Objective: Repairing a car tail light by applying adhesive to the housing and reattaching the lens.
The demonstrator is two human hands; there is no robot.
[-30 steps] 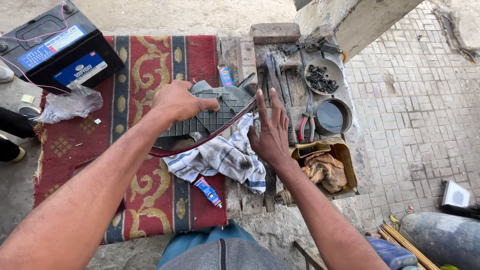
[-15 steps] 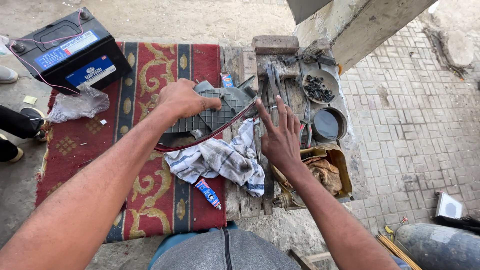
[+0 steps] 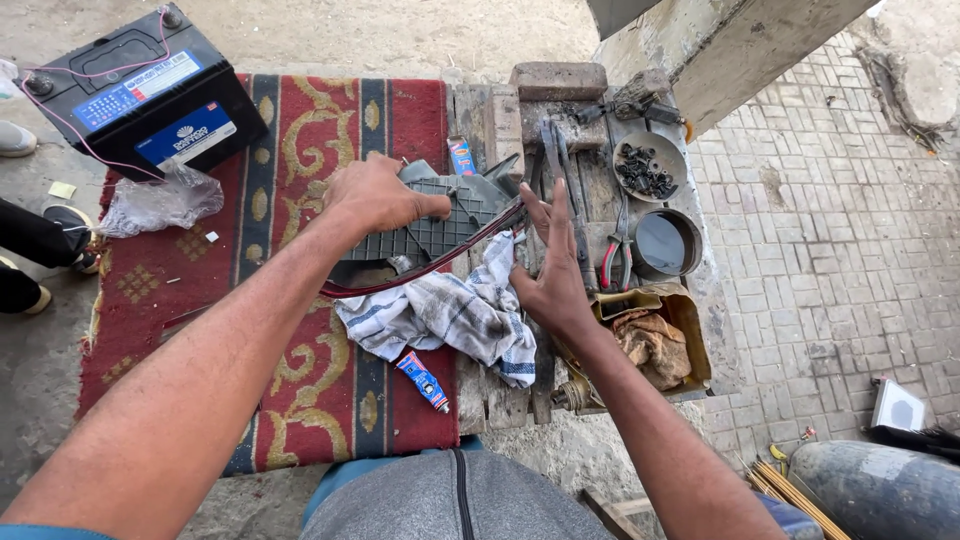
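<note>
My left hand (image 3: 378, 196) presses down on a dark grey plastic panel with a grid pattern (image 3: 440, 222), fingers curled over its top. A dark red curved strip (image 3: 420, 272) runs along the panel's near edge. My right hand (image 3: 552, 262) is flat and upright, fingers together, pushed against the panel's right end. Under the panel lies a white and blue checked rag (image 3: 450, 318) on a red patterned rug (image 3: 310, 370).
A black car battery (image 3: 140, 95) with thin pink wires sits at the rug's far left. Pliers (image 3: 612, 262), a bowl of small dark screws (image 3: 648, 168), a round tin (image 3: 666, 242) and a box with a brown rag (image 3: 655, 345) lie right. A small tube (image 3: 424, 380) lies near me.
My right hand has moved left and closed its spread fingers, coming flat against the panel's right end. My left hand has stayed on the panel.
</note>
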